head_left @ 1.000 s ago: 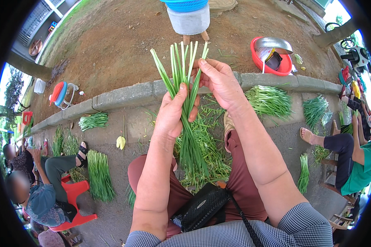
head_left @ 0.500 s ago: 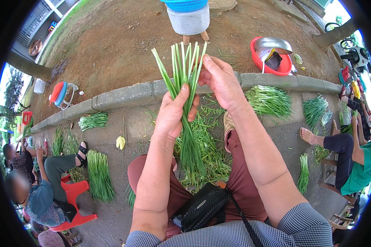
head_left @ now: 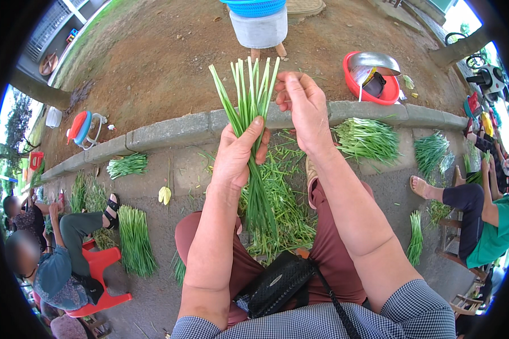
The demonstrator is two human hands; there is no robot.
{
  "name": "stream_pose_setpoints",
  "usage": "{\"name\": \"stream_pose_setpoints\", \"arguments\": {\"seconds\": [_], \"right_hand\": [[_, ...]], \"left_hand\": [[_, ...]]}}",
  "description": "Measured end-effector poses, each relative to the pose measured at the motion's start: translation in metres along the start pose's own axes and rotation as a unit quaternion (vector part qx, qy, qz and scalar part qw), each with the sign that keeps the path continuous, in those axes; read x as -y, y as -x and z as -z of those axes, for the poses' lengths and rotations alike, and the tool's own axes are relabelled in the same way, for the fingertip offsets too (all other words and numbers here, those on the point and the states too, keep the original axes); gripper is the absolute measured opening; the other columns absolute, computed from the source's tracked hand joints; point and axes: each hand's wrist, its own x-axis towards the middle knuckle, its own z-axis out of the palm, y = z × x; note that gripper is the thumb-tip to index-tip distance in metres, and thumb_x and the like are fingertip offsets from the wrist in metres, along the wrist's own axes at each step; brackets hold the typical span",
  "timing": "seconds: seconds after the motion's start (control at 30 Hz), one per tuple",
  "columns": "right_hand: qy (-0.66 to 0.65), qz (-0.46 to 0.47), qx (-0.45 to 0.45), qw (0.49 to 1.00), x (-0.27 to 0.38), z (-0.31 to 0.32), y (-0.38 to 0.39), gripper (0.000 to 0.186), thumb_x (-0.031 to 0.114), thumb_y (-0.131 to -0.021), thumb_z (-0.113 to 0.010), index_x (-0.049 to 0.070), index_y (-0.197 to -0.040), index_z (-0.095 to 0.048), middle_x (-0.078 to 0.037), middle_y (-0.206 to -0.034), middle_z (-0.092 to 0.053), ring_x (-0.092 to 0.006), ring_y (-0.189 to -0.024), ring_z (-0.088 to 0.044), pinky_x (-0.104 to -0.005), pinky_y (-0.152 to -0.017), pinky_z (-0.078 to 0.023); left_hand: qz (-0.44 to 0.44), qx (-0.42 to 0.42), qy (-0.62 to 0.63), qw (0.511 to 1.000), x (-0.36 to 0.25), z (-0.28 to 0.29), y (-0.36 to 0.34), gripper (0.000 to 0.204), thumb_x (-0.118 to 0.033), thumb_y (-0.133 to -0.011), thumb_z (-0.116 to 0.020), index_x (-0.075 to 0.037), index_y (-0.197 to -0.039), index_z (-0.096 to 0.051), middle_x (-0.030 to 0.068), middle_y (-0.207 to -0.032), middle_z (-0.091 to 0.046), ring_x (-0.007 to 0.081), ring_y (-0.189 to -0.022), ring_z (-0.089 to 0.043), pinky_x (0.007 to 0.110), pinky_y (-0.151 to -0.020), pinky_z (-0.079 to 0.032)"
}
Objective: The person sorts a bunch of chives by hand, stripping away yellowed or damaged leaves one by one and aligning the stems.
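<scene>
My left hand (head_left: 238, 153) is closed round an upright bunch of long green leafy stalks (head_left: 242, 101), pale ends fanned upward and dark leaves hanging down. Just right of those pale ends, my right hand (head_left: 304, 113) is raised with loosely curled, parted fingers; I see nothing held in them. Beneath, a loose heap of green leaves and cut bits (head_left: 283, 209) lies between my legs. A black shoulder bag (head_left: 271, 285) rests on my lap. Further stalk piles lie at right (head_left: 367, 138) and left (head_left: 136, 243).
A concrete kerb (head_left: 181, 124) crosses ahead, backed by dirt with a blue basket (head_left: 253, 7) on a pale tub, a red basin (head_left: 362, 85) and a child's seat (head_left: 85, 130). Seated people flank me: one beside a red stool (head_left: 104, 282), another in green (head_left: 495, 231).
My right hand has drawn slightly right, off the stalk tips it was touching, and its fingers have loosened. My left hand keeps its grip on the bunch.
</scene>
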Motion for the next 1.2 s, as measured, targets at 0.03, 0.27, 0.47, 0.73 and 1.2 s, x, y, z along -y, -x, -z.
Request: {"name": "stream_pose_setpoints", "arguments": {"seconds": [0.03,0.27,0.47,0.73,1.2], "right_hand": [[-0.011,-0.016,-0.002,1.0,0.001,0.001,-0.001,0.026,0.024,-0.088,-0.056,0.001,-0.098,-0.055,-0.002,-0.082,-0.056,-0.0058,-0.066,-0.049,-0.0197,-0.059,-0.041],[0.02,-0.019,0.039,0.999,0.002,-0.003,0.002,0.024,0.022,-0.088,-0.057,0.002,-0.099,-0.056,-0.001,-0.083,-0.059,-0.0065,-0.07,-0.05,-0.0214,-0.063,-0.041],[-0.009,-0.045,0.044,0.998,0.007,-0.01,0.005,0.018,0.018,-0.086,-0.059,0.003,-0.096,-0.056,0.0,-0.076,-0.059,-0.0064,-0.067,-0.051,-0.0208,-0.061,-0.041],[0.051,-0.01,0.049,0.997,0.008,-0.014,0.005,0.013,0.014,-0.087,-0.056,0.002,-0.089,-0.054,0.0,-0.076,-0.057,-0.0065,-0.067,-0.05,-0.0212,-0.062,-0.041],[0.141,-0.011,0.048,0.989,-0.018,-0.005,0.002,0.022,0.023,-0.092,-0.049,0.002,-0.09,-0.055,0.001,-0.074,-0.054,-0.0057,-0.062,-0.049,-0.0214,-0.054,-0.041]], "left_hand": [[-0.001,0.001,-0.001,1.0,0.0,0.0,0.0,0.015,-0.022,-0.088,-0.056,-0.008,-0.09,-0.052,0.0047,-0.068,-0.055,0.0098,-0.044,-0.044,0.022,-0.038,-0.033],[-0.006,0.005,-0.011,1.0,-0.003,-0.002,0.002,0.015,-0.022,-0.088,-0.056,-0.008,-0.089,-0.051,0.0044,-0.065,-0.054,0.0091,-0.044,-0.044,0.021,-0.039,-0.033],[-0.018,0.004,-0.021,1.0,-0.005,-0.002,0.002,0.015,-0.022,-0.088,-0.056,-0.007,-0.087,-0.052,0.0041,-0.064,-0.054,0.0084,-0.044,-0.044,0.021,-0.039,-0.033],[-0.032,-0.007,-0.006,0.999,-0.002,0.0,0.001,0.014,-0.019,-0.088,-0.055,-0.006,-0.088,-0.053,0.0039,-0.063,-0.054,0.009,-0.044,-0.044,0.021,-0.037,-0.032],[-0.038,-0.048,-0.059,0.996,0.002,-0.004,-0.001,0.012,-0.018,-0.089,-0.053,-0.006,-0.09,-0.052,0.0043,-0.064,-0.055,0.0088,-0.046,-0.047,0.02,-0.039,-0.034]]}}
